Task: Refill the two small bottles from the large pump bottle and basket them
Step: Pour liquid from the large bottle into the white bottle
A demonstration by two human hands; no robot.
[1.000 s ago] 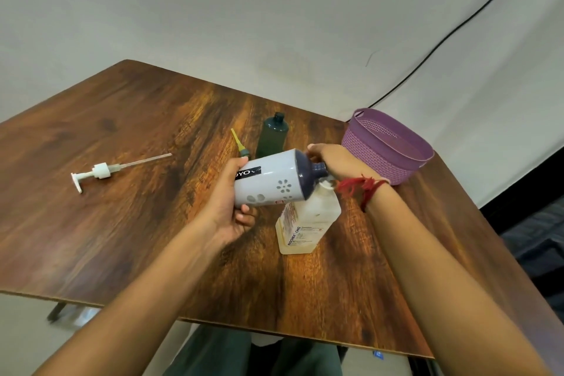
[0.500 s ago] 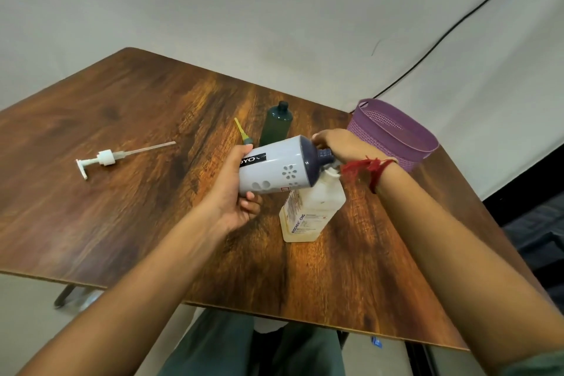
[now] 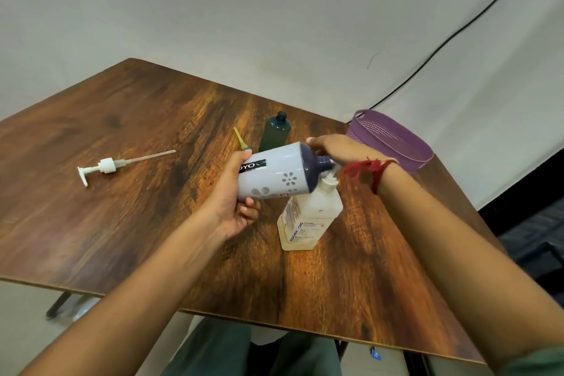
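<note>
Head view: left hand gripping white bottle by base, long axis lying near horizontal, neck pointing 3 o'clock. Right hand pinching neck just above pump bottle mouth. Basket sitting at 2 o'clock.

"oyo" on white bottle, "biochek chg" on lg bottle

Sideways white bottle above pump bottle

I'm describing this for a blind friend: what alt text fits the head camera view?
A left hand holds a white bottle tipped sideways, its dark neck over a clear bottle standing on a wooden table; the right hand is at that neck. Nearby: a pump, green bottle, purple basket.
</note>
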